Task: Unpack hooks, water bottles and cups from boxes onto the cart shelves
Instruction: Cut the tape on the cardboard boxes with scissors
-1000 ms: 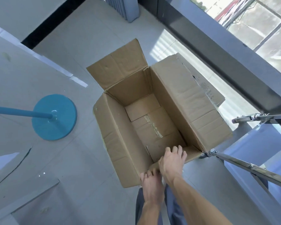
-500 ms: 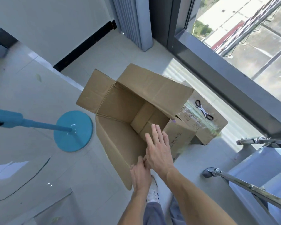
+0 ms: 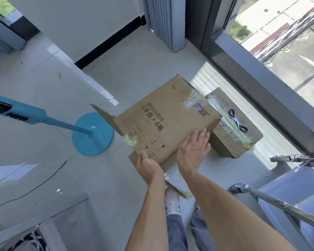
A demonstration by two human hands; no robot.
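A large brown cardboard box (image 3: 163, 116) with black printing lies tipped on its side on the floor, its opening turned away to the left. My left hand (image 3: 149, 166) grips the box's near lower corner. My right hand (image 3: 193, 150) lies flat on its printed side with fingers straight. Behind it to the right sits a smaller taped cardboard box (image 3: 228, 138), with black-handled scissors (image 3: 237, 120) lying on top. The cart (image 3: 286, 200), with metal rails and blue shelves, stands at the right edge.
A blue stand with a round base (image 3: 92, 134) and slanted pole sits on the tiled floor to the left. A grey window sill (image 3: 261, 84) and a curtain (image 3: 163, 20) run along the far side. My feet are below the box.
The big box stood upright and open a second ago, showing nothing inside. It has been tipped away from me onto its side, so its printed face points up. My right hand moved from the rim onto that face.
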